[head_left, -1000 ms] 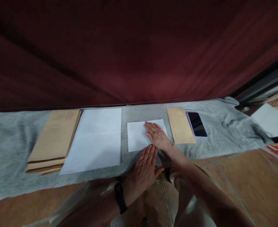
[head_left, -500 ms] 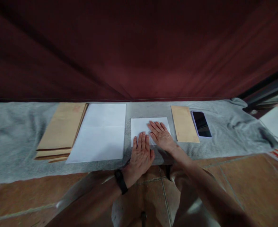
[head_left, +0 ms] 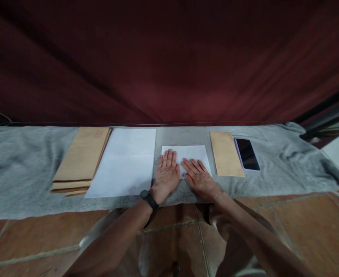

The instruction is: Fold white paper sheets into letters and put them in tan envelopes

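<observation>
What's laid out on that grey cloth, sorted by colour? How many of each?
White: 2, a folded white paper under the left hand and right hand, and a large white sheet.
Brown: 2, a stack of brown envelopes and a single brown envelope.
Black: 1, a phone.
Total: 5.

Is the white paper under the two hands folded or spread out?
Folded. The small white paper under both flat hands is much smaller than the spread white sheet lying beside it on the grey cloth.
</observation>
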The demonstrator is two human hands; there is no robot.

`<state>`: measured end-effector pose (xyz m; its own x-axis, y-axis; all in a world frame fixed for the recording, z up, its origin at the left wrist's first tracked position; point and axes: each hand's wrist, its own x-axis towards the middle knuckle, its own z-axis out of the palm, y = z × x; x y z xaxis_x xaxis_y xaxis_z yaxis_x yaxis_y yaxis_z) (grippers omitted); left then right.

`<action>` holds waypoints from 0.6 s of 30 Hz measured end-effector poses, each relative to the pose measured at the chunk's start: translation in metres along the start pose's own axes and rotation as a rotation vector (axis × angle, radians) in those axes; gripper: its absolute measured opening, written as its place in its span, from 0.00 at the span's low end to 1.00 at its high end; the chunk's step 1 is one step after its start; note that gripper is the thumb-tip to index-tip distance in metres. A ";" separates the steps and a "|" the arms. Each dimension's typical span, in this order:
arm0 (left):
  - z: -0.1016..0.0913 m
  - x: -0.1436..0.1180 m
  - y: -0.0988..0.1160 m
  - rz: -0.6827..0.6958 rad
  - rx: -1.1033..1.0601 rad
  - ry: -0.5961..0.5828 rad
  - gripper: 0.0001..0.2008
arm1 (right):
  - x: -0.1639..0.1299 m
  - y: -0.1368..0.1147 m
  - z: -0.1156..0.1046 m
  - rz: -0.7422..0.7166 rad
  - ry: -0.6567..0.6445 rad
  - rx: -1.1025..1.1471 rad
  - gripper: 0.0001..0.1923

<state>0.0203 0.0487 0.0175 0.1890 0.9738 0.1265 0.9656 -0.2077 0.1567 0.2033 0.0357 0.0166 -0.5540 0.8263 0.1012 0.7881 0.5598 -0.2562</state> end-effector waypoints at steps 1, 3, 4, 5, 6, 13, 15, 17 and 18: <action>0.001 0.004 -0.002 -0.011 0.002 0.009 0.30 | -0.001 -0.001 0.000 -0.007 -0.007 -0.001 0.27; 0.003 0.012 -0.004 -0.025 0.008 0.030 0.30 | -0.005 -0.002 -0.001 -0.035 -0.022 -0.006 0.27; 0.004 0.016 -0.005 -0.030 0.010 0.041 0.30 | -0.007 -0.003 -0.002 -0.055 -0.028 -0.010 0.27; 0.005 0.019 -0.005 -0.034 0.012 0.051 0.30 | -0.010 -0.003 -0.003 -0.077 -0.030 -0.012 0.27; 0.006 0.021 -0.005 -0.039 0.015 0.061 0.31 | -0.013 -0.004 -0.004 -0.099 -0.030 -0.013 0.28; 0.010 0.030 -0.012 -0.052 0.027 0.109 0.33 | -0.032 -0.006 -0.009 -0.143 -0.032 0.075 0.30; 0.009 0.031 -0.016 -0.068 0.014 0.126 0.32 | -0.032 -0.001 -0.012 -0.129 -0.031 0.151 0.28; 0.006 0.030 -0.016 -0.081 -0.007 0.164 0.31 | -0.028 0.008 -0.017 -0.066 -0.003 0.240 0.26; 0.004 0.030 -0.014 -0.070 -0.021 0.186 0.31 | -0.024 0.012 -0.019 -0.007 0.030 0.276 0.25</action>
<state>0.0133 0.0807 0.0153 0.0835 0.9525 0.2929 0.9709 -0.1440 0.1914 0.2313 0.0236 0.0289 -0.5475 0.8265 0.1309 0.6794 0.5304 -0.5070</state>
